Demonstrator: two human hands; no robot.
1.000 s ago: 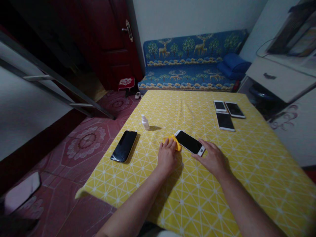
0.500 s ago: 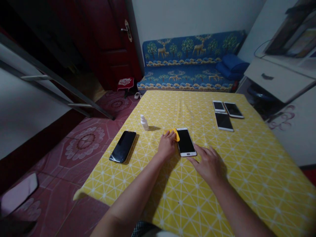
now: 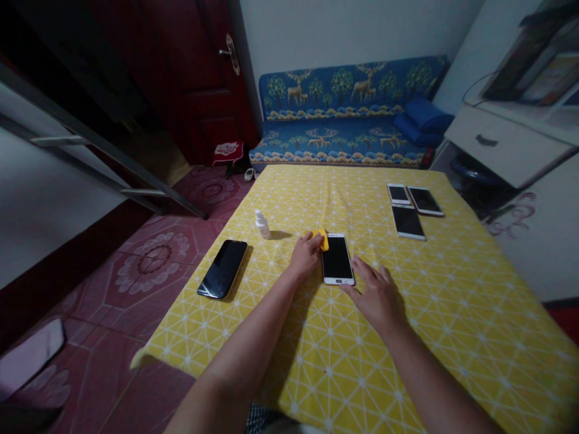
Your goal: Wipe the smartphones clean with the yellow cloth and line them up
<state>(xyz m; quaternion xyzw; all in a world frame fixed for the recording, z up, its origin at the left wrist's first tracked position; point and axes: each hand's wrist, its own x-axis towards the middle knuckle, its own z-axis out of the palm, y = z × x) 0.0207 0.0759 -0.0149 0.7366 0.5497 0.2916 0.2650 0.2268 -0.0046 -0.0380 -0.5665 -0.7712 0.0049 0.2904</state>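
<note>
A white-framed smartphone (image 3: 338,259) lies face up on the table, its screen dark. At its upper left edge my left hand (image 3: 306,253) presses a small yellow cloth (image 3: 324,239), fingers bent over it; part of the cloth is hidden under them. My right hand (image 3: 376,293) is at the phone's lower right corner, thumb and fingers apart around that corner and holding nothing. The fingertips are very close to the phone's edge; whether they touch it I cannot tell.
A small white spray bottle (image 3: 262,225) stands left of the cloth. Nearer the left edge lies a larger black smartphone (image 3: 223,269). Three phones lie at the far right, one a white-framed phone (image 3: 408,222). Everything rests on a yellow patterned tablecloth (image 3: 330,361); a blue sofa (image 3: 344,135) stands behind.
The white-framed phone has turned slightly and now lies straighter. My right hand's fingers have loosened from its edge. My left hand and the cloth have shifted slightly up along the phone's side.
</note>
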